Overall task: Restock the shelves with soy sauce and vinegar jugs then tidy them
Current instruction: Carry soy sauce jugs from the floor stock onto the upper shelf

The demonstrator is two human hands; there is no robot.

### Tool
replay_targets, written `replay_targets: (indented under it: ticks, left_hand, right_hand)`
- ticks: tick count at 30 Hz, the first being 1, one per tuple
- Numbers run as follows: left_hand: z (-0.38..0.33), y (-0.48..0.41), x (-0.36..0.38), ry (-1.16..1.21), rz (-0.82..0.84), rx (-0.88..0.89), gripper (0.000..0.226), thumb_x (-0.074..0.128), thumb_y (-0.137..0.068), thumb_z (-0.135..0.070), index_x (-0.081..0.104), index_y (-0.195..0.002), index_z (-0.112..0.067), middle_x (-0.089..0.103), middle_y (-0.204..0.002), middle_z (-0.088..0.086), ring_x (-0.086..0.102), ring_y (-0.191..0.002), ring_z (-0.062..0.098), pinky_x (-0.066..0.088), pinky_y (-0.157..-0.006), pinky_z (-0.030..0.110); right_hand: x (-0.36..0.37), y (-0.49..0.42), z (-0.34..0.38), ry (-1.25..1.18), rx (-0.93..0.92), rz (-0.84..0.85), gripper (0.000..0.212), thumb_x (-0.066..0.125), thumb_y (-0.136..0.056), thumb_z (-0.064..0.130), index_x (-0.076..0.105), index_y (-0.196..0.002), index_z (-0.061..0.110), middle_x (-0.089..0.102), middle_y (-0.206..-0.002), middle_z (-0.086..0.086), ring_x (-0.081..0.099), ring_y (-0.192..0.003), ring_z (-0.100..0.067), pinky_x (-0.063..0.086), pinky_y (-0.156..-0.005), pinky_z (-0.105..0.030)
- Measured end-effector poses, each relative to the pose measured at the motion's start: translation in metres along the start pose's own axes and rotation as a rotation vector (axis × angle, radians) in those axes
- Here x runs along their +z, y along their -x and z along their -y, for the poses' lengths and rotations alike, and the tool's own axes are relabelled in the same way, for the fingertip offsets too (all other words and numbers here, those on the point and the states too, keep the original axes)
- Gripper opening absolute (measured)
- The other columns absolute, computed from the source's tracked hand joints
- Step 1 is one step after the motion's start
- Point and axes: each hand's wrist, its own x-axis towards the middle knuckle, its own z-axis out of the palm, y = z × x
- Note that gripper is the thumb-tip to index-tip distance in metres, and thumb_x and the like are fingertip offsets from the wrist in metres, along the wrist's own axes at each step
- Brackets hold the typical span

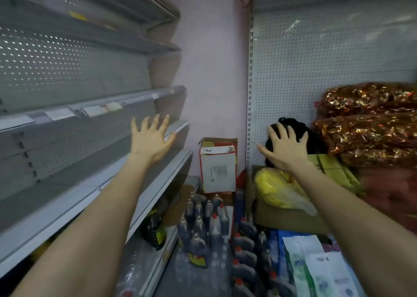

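Showing grey metal shelves point(67, 114) running down the left side, looking mostly bare. Carrying 1 dark jug with a yellow label point(154, 226) on a low shelf, too blurred for judging upright or tilted. Holding the left hand point(151, 140) out beside a shelf edge, open, all 5 fingers straight and spread, gripping nothing.

Standing on the floor in the middle, below and between the 2 hands: a cluster of dark jugs point(203, 220) with red and pale caps, upright, long axis vertical, necks pointing up. Standing against the pink wall just behind them: 1 cardboard box point(217, 168).

Holding the right hand point(285, 149) out as well, open, fingers splayed over a black bag point(316, 139), touching or merely hovering, not possible to tell. Sitting under that bag: a yellow bag point(273, 188). Piling up at far right: gold foil packs point(370, 121). Lying at lower right: white and green packets point(316, 274).

Judging the coming move: needing a drop well down toward the floor, with the left arm looking nearer both the cluster and the shelves. Restocking seemingly just starting.
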Motion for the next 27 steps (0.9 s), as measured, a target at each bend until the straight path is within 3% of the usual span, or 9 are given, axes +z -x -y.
replay_targets:
  ticks: [14,23,27]
  left_hand:
    - [0.02,-0.052,0.109,0.035,0.076,-0.057,0.061,0.017,-0.1,-0.051,0.01,-0.153,-0.023,0.021,-0.158,0.004,0.017,-0.144,0.029,0.002,-0.114,0.054]
    - [0.063,-0.163,0.216,0.06,0.132,0.028,0.061,0.018,-0.1,-0.05,0.012,-0.153,-0.021,0.022,-0.158,0.003,0.016,-0.144,0.028,0.004,-0.114,0.055]
    - [0.085,-0.227,0.266,0.088,0.234,0.105,0.06,0.018,-0.102,-0.047,0.005,-0.153,-0.02,0.012,-0.16,0.004,0.009,-0.146,0.027,0.005,-0.115,0.052]
  right_hand:
    - [0.095,-0.078,0.047,0.077,-0.095,0.103,0.074,0.02,-0.092,0.066,0.008,-0.151,0.024,0.003,-0.159,-0.005,0.006,-0.145,-0.032,0.005,-0.111,-0.064]
    - [0.182,-0.185,0.126,0.06,-0.059,0.14,0.075,0.021,-0.092,0.066,0.008,-0.152,0.024,0.004,-0.159,-0.005,0.006,-0.145,-0.032,0.003,-0.111,-0.064]
    - [0.217,-0.239,0.158,0.08,-0.087,0.148,0.073,0.021,-0.093,0.064,0.008,-0.152,0.023,0.004,-0.159,-0.005,0.007,-0.145,-0.03,0.003,-0.112,-0.061]
